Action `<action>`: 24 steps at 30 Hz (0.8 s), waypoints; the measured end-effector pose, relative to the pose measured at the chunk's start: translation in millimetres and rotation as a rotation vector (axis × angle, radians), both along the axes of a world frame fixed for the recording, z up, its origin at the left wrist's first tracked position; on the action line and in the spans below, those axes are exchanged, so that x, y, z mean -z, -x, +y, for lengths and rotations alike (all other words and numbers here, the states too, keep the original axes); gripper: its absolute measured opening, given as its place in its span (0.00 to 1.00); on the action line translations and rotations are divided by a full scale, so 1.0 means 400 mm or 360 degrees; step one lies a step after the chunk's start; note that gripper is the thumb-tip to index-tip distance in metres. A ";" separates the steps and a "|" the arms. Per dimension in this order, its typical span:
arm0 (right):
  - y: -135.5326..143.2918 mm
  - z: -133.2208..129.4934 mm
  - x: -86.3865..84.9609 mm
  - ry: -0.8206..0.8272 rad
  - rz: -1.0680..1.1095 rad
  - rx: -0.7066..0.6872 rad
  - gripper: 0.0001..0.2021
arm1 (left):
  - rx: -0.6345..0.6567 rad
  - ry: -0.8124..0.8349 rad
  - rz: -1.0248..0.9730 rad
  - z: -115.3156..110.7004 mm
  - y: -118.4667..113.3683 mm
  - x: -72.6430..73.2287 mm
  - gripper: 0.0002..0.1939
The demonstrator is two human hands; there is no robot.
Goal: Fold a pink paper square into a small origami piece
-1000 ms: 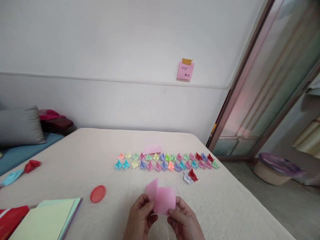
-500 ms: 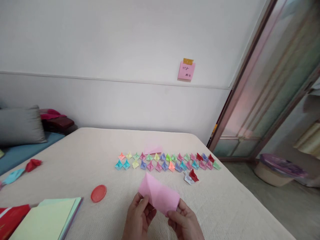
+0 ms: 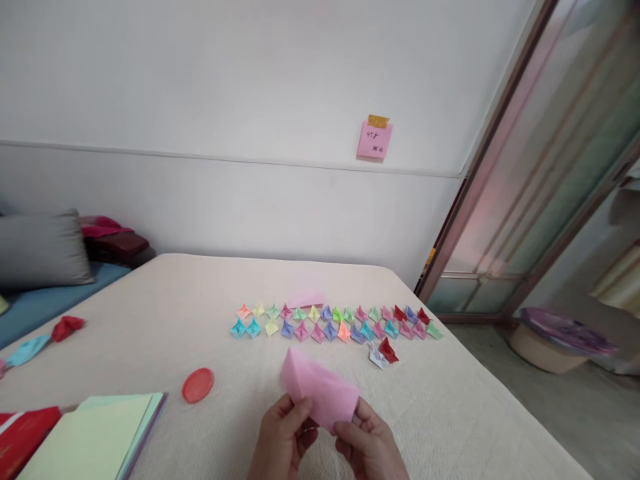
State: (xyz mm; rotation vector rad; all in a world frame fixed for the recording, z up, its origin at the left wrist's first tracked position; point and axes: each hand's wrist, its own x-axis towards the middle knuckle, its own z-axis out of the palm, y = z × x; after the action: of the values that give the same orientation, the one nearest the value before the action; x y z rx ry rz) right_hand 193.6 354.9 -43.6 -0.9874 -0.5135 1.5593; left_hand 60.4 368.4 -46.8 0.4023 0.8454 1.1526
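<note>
A folded sheet of pink paper (image 3: 327,392) is held up over the table, pinched at both lower ends. My left hand (image 3: 285,433) grips its lower left part, thumb in front and fingers behind. At the lower right corner, my right hand (image 3: 373,437) pinches the paper between thumb and fingers. The upper left of the sheet is a raised, folded point. Beyond it lie two rows of small folded paper pieces (image 3: 330,331) in many colours. A white folded piece (image 3: 378,357) and a dark red folded piece (image 3: 389,350) sit apart, nearer to my right hand.
On the left are a stack of coloured paper (image 3: 85,437), a red packet (image 3: 25,437) and a round red lid (image 3: 198,385). A pink sheet (image 3: 307,300) lies behind the rows. Red and blue crumpled items (image 3: 67,327) rest by the left table edge. A tub (image 3: 550,340) stands on the floor.
My left hand has shifted slightly right along the paper, its thumb now higher on the front. The paper's left end has turned a little. My right hand keeps its grip.
</note>
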 end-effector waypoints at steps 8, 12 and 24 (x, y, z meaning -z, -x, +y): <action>0.000 -0.010 -0.023 -0.0162 -0.0163 0.0138 0.11 | -0.0137 0.0001 0.0066 0.008 0.012 -0.002 0.09; -0.020 -0.013 -0.036 -0.0308 -0.0405 0.0311 0.21 | -0.0103 0.0007 0.0094 0.008 0.014 0.000 0.09; -0.023 -0.005 -0.007 -0.0500 -0.0896 0.0168 0.04 | 0.0015 -0.0114 0.0266 0.011 0.025 -0.018 0.09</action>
State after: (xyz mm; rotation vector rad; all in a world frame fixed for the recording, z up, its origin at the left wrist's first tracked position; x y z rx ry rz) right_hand 202.9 352.9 -40.9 -1.1806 -1.0446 1.0513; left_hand 50.4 372.8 -39.8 0.5671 0.9480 1.1544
